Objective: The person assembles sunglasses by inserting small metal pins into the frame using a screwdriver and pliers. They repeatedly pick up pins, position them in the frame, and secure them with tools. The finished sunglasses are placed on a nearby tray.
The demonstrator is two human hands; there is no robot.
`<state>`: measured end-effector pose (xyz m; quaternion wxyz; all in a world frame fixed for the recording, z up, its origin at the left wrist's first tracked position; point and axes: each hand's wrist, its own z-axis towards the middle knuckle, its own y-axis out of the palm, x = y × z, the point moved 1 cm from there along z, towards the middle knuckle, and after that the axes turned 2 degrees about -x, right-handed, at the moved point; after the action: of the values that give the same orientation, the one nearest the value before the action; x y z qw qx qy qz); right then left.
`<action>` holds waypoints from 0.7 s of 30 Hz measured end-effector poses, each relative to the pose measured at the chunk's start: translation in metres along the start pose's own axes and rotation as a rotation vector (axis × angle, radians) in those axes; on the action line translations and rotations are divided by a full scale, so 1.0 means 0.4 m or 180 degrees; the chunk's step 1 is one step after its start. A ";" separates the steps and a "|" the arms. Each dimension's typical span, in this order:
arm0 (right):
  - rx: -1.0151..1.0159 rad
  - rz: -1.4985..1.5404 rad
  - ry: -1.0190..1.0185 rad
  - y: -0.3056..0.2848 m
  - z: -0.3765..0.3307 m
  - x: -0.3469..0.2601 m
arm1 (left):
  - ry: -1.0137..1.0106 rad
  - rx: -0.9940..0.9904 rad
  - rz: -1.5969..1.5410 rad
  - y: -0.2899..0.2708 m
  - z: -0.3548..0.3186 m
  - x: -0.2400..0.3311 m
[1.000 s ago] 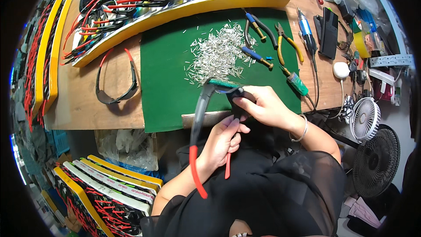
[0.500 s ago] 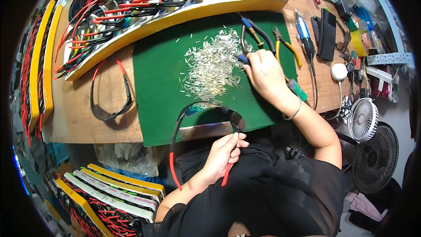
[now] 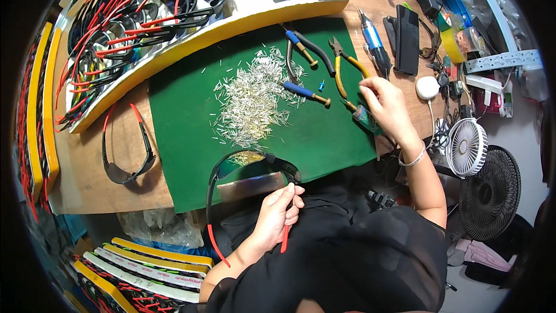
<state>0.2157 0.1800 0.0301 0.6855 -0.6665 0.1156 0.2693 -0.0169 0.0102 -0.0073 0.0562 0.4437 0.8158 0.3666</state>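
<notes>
My left hand (image 3: 279, 215) is closed round one temple arm of a pair of sunglasses (image 3: 211, 197) with black frame and red arm tips, held at the mat's front edge. Under the lens is a dark metal-looking strip (image 3: 251, 186). My right hand (image 3: 387, 107) is lifted at the mat's right side, fingers bent, thumb apart, nothing visible in it. Nearest to it are yellow-handled cutters (image 3: 337, 76) and a green-handled tool (image 3: 365, 118). Left of these, a blue-handled tool with a brass end (image 3: 301, 90) lies beside a heap of small silvery pins (image 3: 252, 101). A tiny blue piece (image 3: 322, 85) lies close by.
A green mat (image 3: 185, 162) covers the table's middle. Black-handled pliers (image 3: 315, 52) and another blue-handled tool (image 3: 298, 44) lie at its back. Behind stands a yellow-edged tray (image 3: 231, 32) of sunglasses. Another pair (image 3: 128, 175) rests at left; a blue pen-shaped corded tool (image 3: 373, 37) and fans (image 3: 472, 148) are right.
My right hand has let go of the blue-handled tool, now lying on the mat, and has moved right toward the green-handled tool. My left hand still holds the sunglasses. The whole view has shifted.
</notes>
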 end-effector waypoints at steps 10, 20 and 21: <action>0.0590 -0.0993 -0.1087 0.218 0.239 -0.106 | 0.0406 0.0173 0.0249 0.012 0.003 -0.023; -0.1370 0.0868 -0.0359 0.007 -0.088 -0.163 | 0.0723 0.0343 0.0195 -0.006 -0.004 -0.042; -0.1420 0.0769 -0.0500 0.011 -0.132 -0.150 | 0.0631 0.0420 0.0211 0.000 -0.009 -0.038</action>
<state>0.1744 0.1156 0.0527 0.4914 -0.7595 0.0786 0.4189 -0.0092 -0.0033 -0.0084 -0.0662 0.4347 0.8246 0.3558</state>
